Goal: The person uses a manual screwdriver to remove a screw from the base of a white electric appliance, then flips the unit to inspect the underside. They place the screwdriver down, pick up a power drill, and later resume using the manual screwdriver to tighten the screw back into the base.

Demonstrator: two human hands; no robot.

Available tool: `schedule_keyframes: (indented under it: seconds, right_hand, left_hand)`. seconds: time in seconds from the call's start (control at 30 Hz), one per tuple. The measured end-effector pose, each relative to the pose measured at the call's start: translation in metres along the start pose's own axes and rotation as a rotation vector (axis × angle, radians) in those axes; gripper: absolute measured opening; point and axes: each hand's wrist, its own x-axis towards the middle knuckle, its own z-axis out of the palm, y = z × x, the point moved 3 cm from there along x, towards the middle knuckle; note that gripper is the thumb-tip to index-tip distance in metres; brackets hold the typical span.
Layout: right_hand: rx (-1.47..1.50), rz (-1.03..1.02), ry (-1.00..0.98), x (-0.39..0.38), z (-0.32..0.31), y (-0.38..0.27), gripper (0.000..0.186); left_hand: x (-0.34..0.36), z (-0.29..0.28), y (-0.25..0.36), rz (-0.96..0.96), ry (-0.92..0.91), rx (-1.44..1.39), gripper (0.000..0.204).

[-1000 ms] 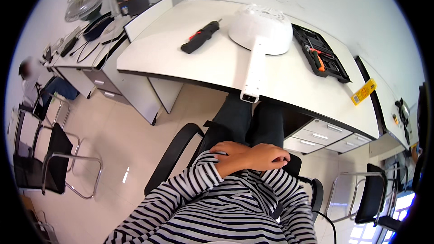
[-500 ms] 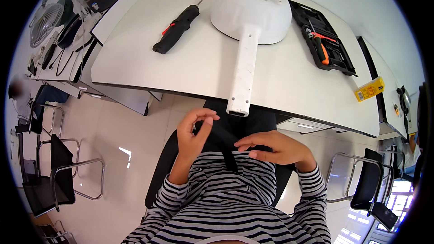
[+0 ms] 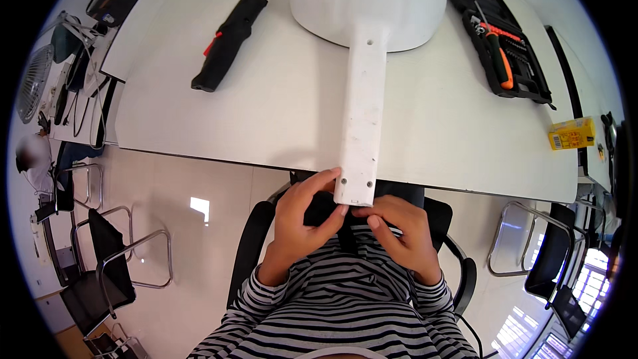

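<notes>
A white appliance with a rounded dome [image 3: 372, 0] and a long straight neck [image 3: 362, 126] lies on the table. The neck points toward me, and its end, with two small holes, juts past the near table edge. My left hand [image 3: 299, 223] has its index finger against the neck's left side and its thumb at the end, the two fingers bracketing that corner. At the end's right underside, my right hand [image 3: 402, 229] has its fingers stretched out, with the thumb apart from them. Part of its fingertips is hidden close to the neck.
A black cordless screwdriver [image 3: 229, 40] with a red switch lies left of the appliance. To the right is an open black tool case [image 3: 525, 83] holding an orange-handled screwdriver [image 3: 500, 60] and bits. A yellow box [image 3: 571, 134] sits at the far right. Chairs [image 3: 100, 259] stand on the floor.
Both hands have moved up to the end of the neck, where the left now touches it. The view has shifted, so the table and appliance appear lower and larger.
</notes>
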Motion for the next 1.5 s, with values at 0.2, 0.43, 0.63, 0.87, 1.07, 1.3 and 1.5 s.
schedule_keyframes:
  seconds: [0.2, 0.43, 0.63, 0.87, 1.07, 1.3, 1.5]
  right_hand:
    - [-0.280, -0.262, 0.112, 0.005, -0.030, -0.006, 0.012]
    - [-1.410, -0.243, 0.565, 0.045, -0.155, -0.006, 0.028]
    - [-1.607, 0.037, 0.251, 0.091, -0.228, 0.033, 0.049]
    - [-1.366, -0.027, 0.234, 0.129, -0.242, 0.054, 0.043]
    - [-1.426, 0.222, 0.268, 0.119, -0.246, 0.064, 0.045]
    - [-1.464, -0.041, 0.241, 0.109, -0.251, 0.073, 0.043]
    - [-1.321, 0.137, 0.207, 0.106, -0.256, 0.079, 0.038]
  left_hand:
    - [0.009, -0.007, -0.002, 0.077, -0.080, 0.106, 0.054]
    - [0.009, 0.003, 0.010, 0.339, 0.101, 0.401, 0.049]
    - [0.032, -0.005, 0.005, 0.409, 0.096, 0.366, 0.047]
    - [0.072, -0.018, -0.015, 0.262, 0.174, 0.528, 0.039]
    - [0.074, -0.007, -0.019, 0.181, 0.182, 0.714, 0.037]
    - [0.073, -0.008, -0.017, 0.164, 0.194, 0.749, 0.033]
    - [0.072, -0.006, -0.009, 0.125, 0.192, 0.673, 0.032]
